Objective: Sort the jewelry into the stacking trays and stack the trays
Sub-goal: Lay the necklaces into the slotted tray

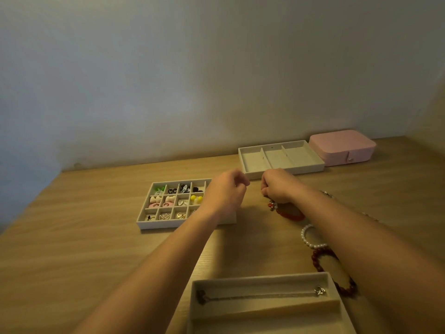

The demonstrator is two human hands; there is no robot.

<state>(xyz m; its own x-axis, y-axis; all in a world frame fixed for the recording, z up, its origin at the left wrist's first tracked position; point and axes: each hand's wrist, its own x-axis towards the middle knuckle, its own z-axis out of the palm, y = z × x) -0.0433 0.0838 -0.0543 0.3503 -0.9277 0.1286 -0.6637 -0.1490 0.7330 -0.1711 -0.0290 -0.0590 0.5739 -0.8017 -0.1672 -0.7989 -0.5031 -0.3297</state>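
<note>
My left hand [225, 191] and right hand [279, 186] hang over the middle of the table [96, 237], fingers curled, thumbs against forefingers as in a pinch; whether anything fine runs between them I cannot tell. Nearest me, a long tray [262, 277] holds a thin chain necklace [260, 296] laid out straight. It looks light, limp and quick to tangle, so I judge it best lifted by its ends. Beside the tray lie a dark bead bracelet [317, 260] and a pearl bracelet [304, 235], probably elastic and best hooked through the loop. A red bracelet [290, 214] lies just under my right hand. The divided tray [154, 224] holds earrings [168, 201], small and easily dropped. Beyond it are an empty tray [284, 171] and a pink box [342, 147].
</note>
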